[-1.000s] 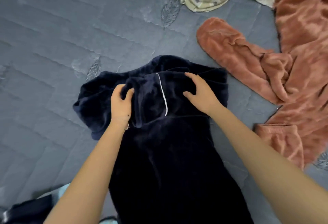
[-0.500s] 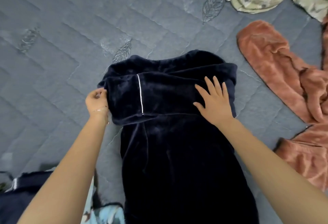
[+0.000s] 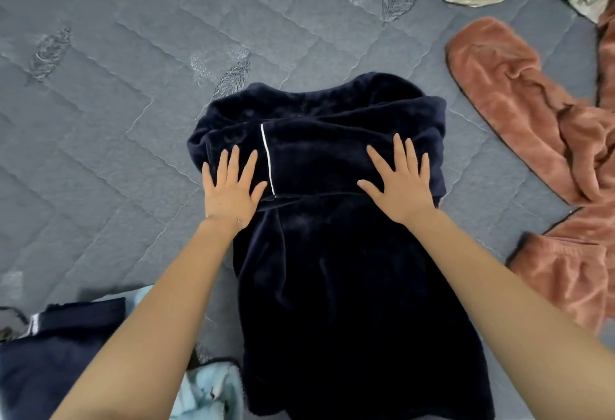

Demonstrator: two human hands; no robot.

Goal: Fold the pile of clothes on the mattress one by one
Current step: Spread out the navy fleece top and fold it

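Navy fleece garment (image 3: pixel 332 270) lying mid-mattress (image 3: pixel 116 86), one piped sleeve folded across its top, pressed flat by left hand (image 3: pixel 229 186) and right hand (image 3: pixel 401 186), fingers (image 3: pixel 234 161) straight and spread, grasping nothing; plush, limp, probably springy, so best pinched at hem corners

Navy fleece garment (image 3: pixel 349 286), sleeves folded across

Both hands (image 3: pixel 231 191) (image 3: pixel 401 186) flat, fingers (image 3: pixel 397 150) spread
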